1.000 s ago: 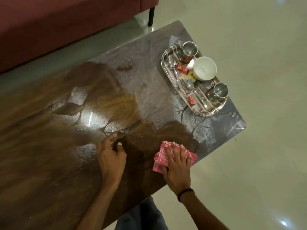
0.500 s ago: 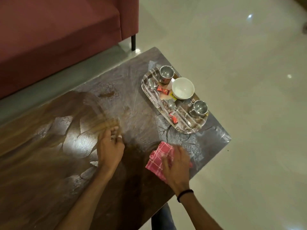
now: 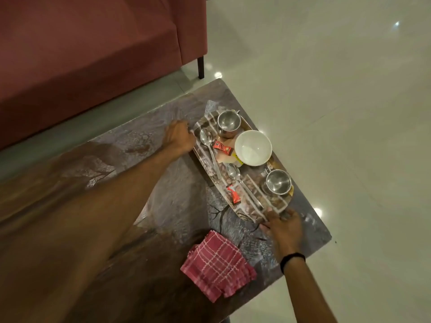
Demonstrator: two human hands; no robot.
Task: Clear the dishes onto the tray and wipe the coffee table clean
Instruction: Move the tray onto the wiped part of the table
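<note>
Patterned coffee table (image 3: 163, 206), glossy pale floor (image 3: 326, 89)

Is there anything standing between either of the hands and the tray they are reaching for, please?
Nothing visible does. The left hand is already at the far end of the tray, and the right hand is at its near end. The pink cloth lies apart on the coffee table, nearer the person, clear of both hands.

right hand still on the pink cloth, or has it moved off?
Yes, moved. The right hand has left the pink cloth, which lies alone by the table's near edge, and reached forward to the near end of the tray.
</note>
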